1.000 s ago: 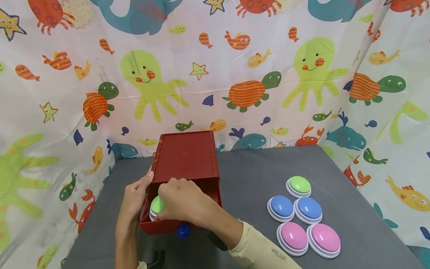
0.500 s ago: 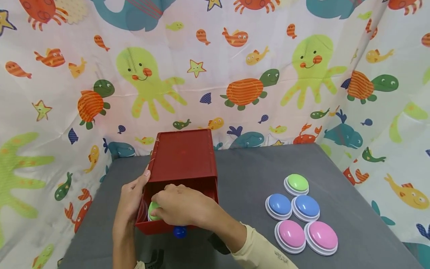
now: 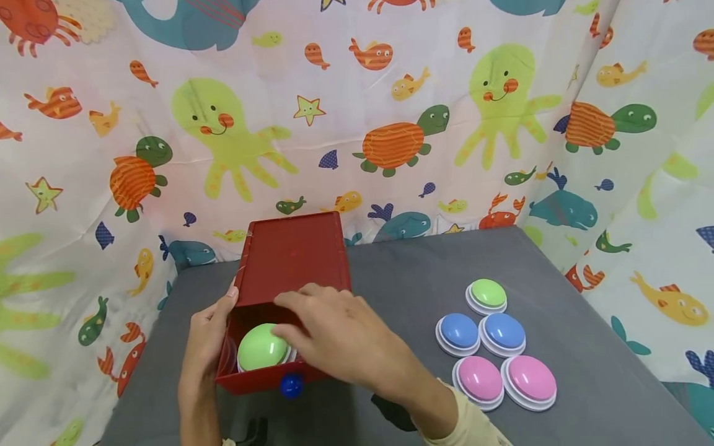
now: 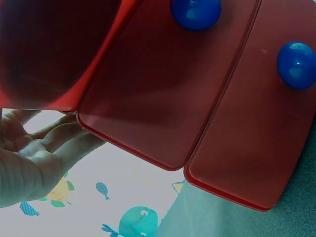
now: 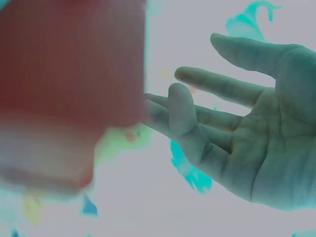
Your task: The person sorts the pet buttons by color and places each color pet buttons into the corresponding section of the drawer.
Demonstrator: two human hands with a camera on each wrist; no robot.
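Observation:
A red drawer unit [image 3: 295,257] stands on the grey table with its upper drawer [image 3: 251,381] pulled out, a blue knob [image 3: 292,385] on the drawer's front. Inside that drawer lies a green dome push button [image 3: 263,347] with a white rim. My right hand [image 3: 351,334] hovers over the drawer's right part, fingers spread and relaxed, holding nothing; in the right wrist view the palm [image 5: 266,143] shows bare. My left hand [image 3: 205,334] touches the unit's left side with extended fingers [image 4: 74,143]. The drawer's back is hidden in shadow.
To the right on the grey table [image 3: 401,272] sit a smaller green button [image 3: 488,293], two blue buttons [image 3: 458,330] and two pink buttons [image 3: 532,378]. Lower drawer fronts [image 4: 247,123] with blue knobs show in the left wrist view. A sea-animal curtain [image 3: 334,80] surrounds the table.
My right hand has let go of the green push button and lifted out to the right, leaving the button in the drawer. The left hand stays at the unit's side. The view shifts slightly.

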